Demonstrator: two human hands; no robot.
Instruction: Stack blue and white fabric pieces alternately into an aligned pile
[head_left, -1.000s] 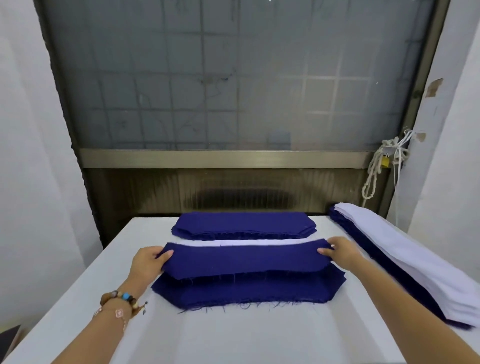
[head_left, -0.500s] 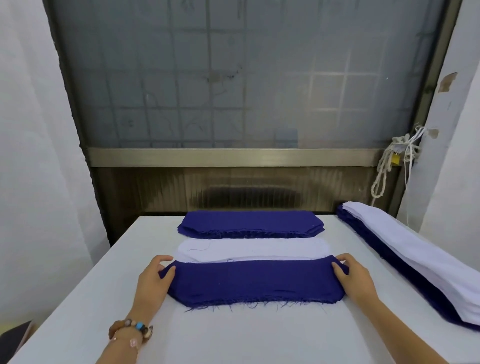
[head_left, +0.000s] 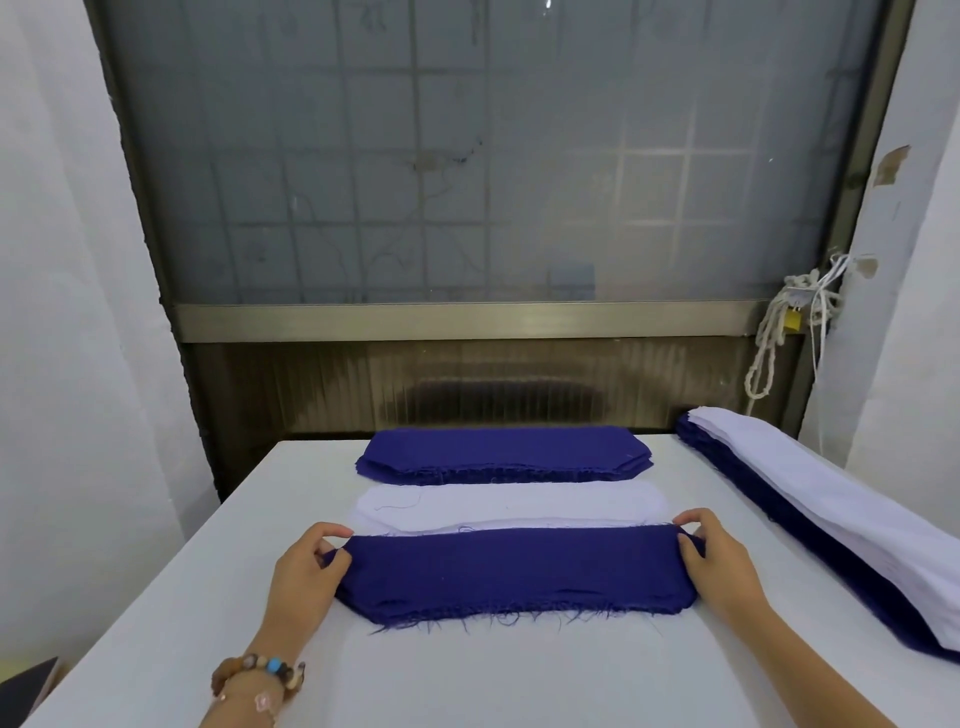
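A dark blue fabric piece (head_left: 511, 566) lies on top of the near pile in the middle of the white table (head_left: 467, 675), its front edge frayed. My left hand (head_left: 306, 577) pinches its left end and my right hand (head_left: 719, 561) pinches its right end. Directly behind it lies a stack of white pieces (head_left: 511, 506), with its near edge showing just past the blue piece. Farther back sits a stack of blue pieces (head_left: 504, 452).
A long pile of alternating blue and white pieces (head_left: 826, 514) runs along the table's right side. A window with a metal sill stands behind the table. White cord (head_left: 779, 332) hangs at the right of the frame. White walls close in on both sides.
The blue piece, held raised over the near pile a second ago, has come down flat onto it. Both hands have moved down and nearer with its ends.
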